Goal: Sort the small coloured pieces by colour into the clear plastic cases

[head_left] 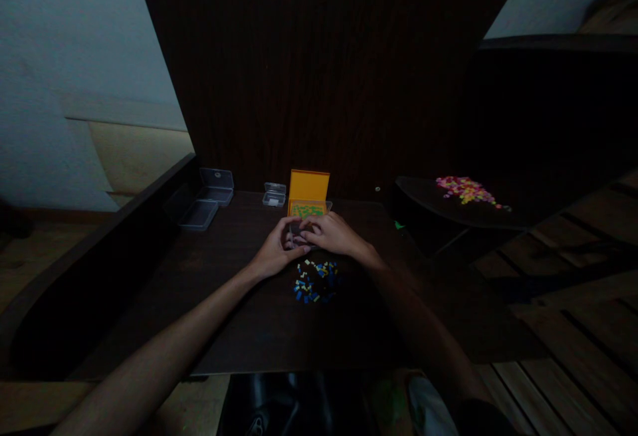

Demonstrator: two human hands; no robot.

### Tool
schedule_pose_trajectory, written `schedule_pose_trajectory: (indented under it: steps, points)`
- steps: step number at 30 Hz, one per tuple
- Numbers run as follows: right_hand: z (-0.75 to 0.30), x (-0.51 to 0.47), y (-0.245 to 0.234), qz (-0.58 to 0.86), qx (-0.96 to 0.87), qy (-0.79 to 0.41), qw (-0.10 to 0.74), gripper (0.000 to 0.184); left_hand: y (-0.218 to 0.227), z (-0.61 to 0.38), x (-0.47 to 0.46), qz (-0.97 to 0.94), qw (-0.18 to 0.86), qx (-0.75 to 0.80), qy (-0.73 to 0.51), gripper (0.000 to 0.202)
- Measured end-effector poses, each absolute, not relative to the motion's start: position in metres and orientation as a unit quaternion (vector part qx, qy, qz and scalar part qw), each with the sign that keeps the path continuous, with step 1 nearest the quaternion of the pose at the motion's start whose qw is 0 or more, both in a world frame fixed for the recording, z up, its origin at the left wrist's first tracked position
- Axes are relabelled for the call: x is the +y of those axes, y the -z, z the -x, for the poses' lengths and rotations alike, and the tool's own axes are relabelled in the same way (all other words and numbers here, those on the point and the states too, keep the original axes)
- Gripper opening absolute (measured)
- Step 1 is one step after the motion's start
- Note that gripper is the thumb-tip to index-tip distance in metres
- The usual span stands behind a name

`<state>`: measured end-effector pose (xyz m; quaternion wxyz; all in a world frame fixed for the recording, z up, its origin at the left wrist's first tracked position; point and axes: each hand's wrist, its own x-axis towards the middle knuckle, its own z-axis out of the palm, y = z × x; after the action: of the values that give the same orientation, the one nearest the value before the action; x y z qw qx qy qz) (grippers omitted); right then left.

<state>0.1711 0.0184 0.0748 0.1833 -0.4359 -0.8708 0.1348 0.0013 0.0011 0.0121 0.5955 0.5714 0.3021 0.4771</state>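
My left hand [279, 248] and my right hand [335, 232] meet above the dark table, fingers curled in toward each other. A clear-edged thing seems to sit between them, but the fingers hide most of it and its kind is unclear. Just beyond the fingertips stands a yellow box [309, 185] with its lid raised. Small green pieces [308, 211] show at its front, beside a clear plastic edge. Closer to me, under my wrists, lies a loose scatter of tiny blue and pale yellow pieces [315, 282].
Left of the yellow box is a small open clear case [274, 195]; a larger open clear case [202, 214] lies near the left side board [100, 270]. At right, a pile of pink and yellow pieces [468, 190] rests on a dark ledge. A dark panel [319, 77] rises behind.
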Motion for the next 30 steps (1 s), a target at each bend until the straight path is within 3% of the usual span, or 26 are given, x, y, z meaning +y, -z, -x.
schedule_pose_trajectory:
  steps: [5, 9, 18, 30]
  points:
    - [-0.186, 0.005, -0.079, 0.365, -0.872, -0.229, 0.232, 0.014, -0.013, 0.001, 0.003, -0.568, 0.591, 0.315, -0.478, 0.068]
    - [-0.196, -0.006, -0.067, 0.342, -0.875, -0.303, 0.158, 0.018, -0.012, 0.002, 0.005, -0.568, 0.583, 0.321, -0.484, 0.069]
    - [-0.182, -0.013, -0.033, 0.423, -0.889, -0.154, 0.083, 0.019, -0.013, 0.004, 0.004, -0.578, 0.564, 0.342, -0.480, 0.069]
    - [-0.182, -0.015, -0.037, 0.454, -0.875, -0.160, 0.058, 0.019, -0.012, 0.006, 0.004, -0.591, 0.551, 0.353, -0.472, 0.070]
